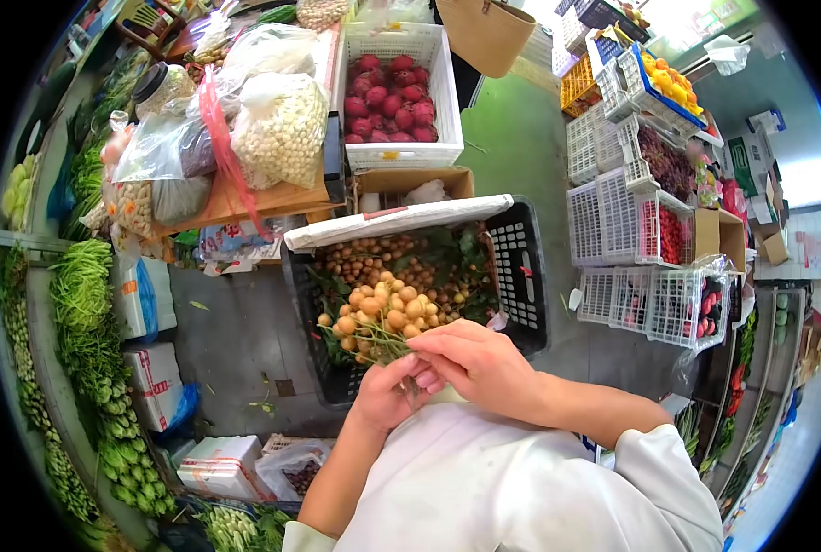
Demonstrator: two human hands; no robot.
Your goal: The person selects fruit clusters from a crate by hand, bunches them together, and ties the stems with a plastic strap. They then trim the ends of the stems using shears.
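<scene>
Round yellow-brown fruits on green stems form a bunch (387,311) above a black plastic crate (524,281). My left hand (390,391) is closed around the stems at the bunch's lower end. Touching the same stems from the right, my right hand (475,366) has its fingers pressed together at them. More brown fruits (374,258) with green leaves lie inside the crate, partly hidden by the bunch. A white foam edge (397,221) crosses the crate's far side.
A white crate (401,155) of red dragon fruit stands beyond. Bagged goods (280,120) sit on a wooden table at the upper left. White crates (604,225) of fruit are stacked right; leafy greens (88,294) line the left; taped boxes (226,465) stand lower left.
</scene>
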